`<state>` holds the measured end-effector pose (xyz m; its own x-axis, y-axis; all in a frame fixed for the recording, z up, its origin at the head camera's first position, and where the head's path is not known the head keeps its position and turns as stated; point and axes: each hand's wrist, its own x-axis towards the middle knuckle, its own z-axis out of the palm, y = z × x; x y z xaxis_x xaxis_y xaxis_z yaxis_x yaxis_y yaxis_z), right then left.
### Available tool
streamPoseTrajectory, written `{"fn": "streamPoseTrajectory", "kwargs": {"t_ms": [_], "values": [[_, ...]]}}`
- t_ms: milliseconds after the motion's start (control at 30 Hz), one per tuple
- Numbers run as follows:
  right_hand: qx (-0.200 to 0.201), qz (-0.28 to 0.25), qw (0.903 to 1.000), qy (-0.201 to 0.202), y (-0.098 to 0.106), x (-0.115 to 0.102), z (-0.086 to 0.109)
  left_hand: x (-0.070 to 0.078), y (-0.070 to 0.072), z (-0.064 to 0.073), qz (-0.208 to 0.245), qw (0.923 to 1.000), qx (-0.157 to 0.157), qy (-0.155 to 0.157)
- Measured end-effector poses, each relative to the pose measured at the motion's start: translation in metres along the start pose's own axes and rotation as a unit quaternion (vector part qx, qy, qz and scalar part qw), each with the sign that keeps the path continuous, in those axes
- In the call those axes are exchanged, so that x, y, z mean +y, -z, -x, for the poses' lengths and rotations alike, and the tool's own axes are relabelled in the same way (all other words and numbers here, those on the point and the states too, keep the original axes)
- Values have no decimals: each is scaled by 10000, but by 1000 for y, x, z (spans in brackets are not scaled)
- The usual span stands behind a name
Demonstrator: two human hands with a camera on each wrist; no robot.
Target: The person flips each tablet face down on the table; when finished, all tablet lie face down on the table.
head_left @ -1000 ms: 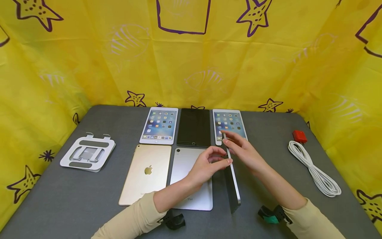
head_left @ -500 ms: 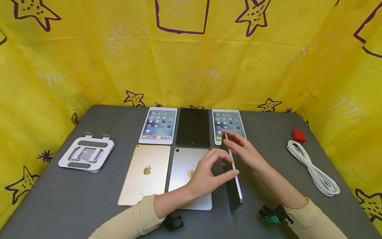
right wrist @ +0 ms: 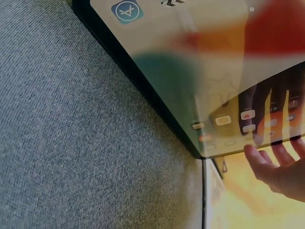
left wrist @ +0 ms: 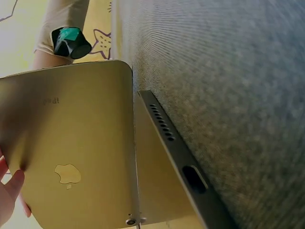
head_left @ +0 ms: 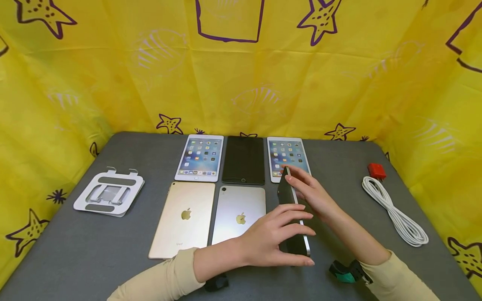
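A tablet (head_left: 285,190) stands on its long edge right of centre. Its back (left wrist: 90,124) with an apple logo fills the left of the left wrist view; its lit screen (right wrist: 190,81) shows in the right wrist view. My right hand (head_left: 310,192) pinches the far end of its upper edge, with fingertips (right wrist: 257,160) at the glass. Nearer me, my left hand (head_left: 269,238) is spread beside the tablet's near end, fingers reaching across the upper edge; whether they touch is unclear. Beneath that hand lies a silver tablet (head_left: 231,209), partly covered.
Behind lie a white tablet (head_left: 201,156), a black one (head_left: 243,161) and another white one (head_left: 288,152). A gold tablet (head_left: 186,217) lies face down at left. A folded stand (head_left: 111,194) is far left. A red charger (head_left: 376,171) and coiled white cable (head_left: 395,213) lie right.
My left hand has left the tablet's upper edge and moved toward its near end, its fingers now spread. The tablet has turned slightly in my right hand, which keeps its pinch.
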<state>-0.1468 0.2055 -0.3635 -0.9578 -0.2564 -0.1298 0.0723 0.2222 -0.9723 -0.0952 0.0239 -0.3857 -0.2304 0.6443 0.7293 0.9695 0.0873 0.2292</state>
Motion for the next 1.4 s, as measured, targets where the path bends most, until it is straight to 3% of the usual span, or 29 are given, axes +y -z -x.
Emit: {"fn": "streamPoseTrajectory", "kwargs": {"t_ms": [233, 500, 733, 900, 1000, 1200, 1400], "values": [[-26, -14, 10000, -21, 7, 0, 4, -1, -8, -1, -360, 9990, -250, -77], [85, 467, 9989, -55, 25, -2, 15, 2, -17, -4, -563, 9924, -1083, 156], [358, 895, 9952, -172, 41, -4, 24, 5, -26, -7, -537, 9902, -1224, 398], [504, 875, 9949, -89, 49, -1, 31, 7, -32, -11, -159, 9850, -1640, 503], [525, 804, 9953, -103, 52, 5, 34, 8, -35, -12, -10, 9758, -2089, 646], [635, 788, 9945, -253, 57, 22, 38, 10, -35, -12, -308, 9508, -2965, 840], [704, 717, 9939, -445, 63, 38, 39, 15, -30, -5, -1022, 9114, -3751, 1346]]}}
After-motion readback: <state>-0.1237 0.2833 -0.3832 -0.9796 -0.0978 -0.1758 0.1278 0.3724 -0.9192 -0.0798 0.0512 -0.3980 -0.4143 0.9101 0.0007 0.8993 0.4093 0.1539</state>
